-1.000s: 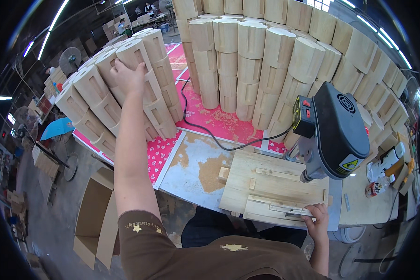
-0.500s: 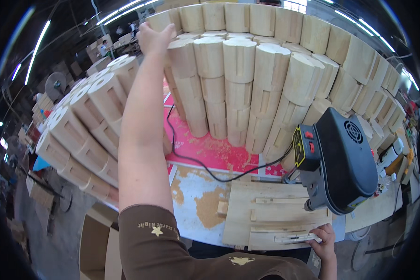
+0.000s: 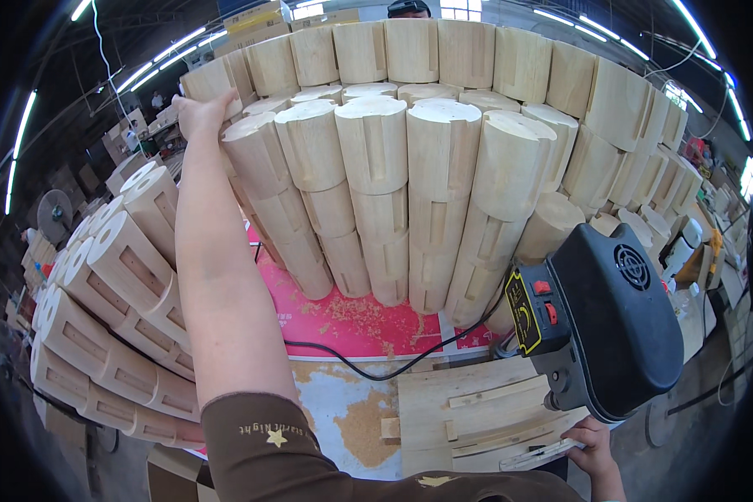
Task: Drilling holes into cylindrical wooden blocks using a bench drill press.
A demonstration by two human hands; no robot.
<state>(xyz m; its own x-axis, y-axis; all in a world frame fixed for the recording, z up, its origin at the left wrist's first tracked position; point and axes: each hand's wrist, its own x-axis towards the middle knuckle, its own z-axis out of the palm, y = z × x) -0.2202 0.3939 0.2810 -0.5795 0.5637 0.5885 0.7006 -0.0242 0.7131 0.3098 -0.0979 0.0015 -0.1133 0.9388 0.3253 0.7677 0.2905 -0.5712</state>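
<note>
My left arm stretches far over the bench, and my left hand grips the end wooden cylinder in the top row of a tall stack. Some of its fingers are hidden behind the wood. At the lower right, my right hand is closed around the end of a pale slotted strip. That strip lies along the near edge of a wooden board with battens on it. Just above my right hand stands a black drill press head with red switches.
Stacked cylinders wall off the far side; more slotted cylinders stand at the left. A black cable crosses the dusty pink sheet. Sawdust covers part of the bench. The top of a person's head shows behind the stack.
The whole view has shifted, so the stack now sits lower and further left in it. My left hand stays at the end cylinder, and my right hand keeps its hold on the strip.
</note>
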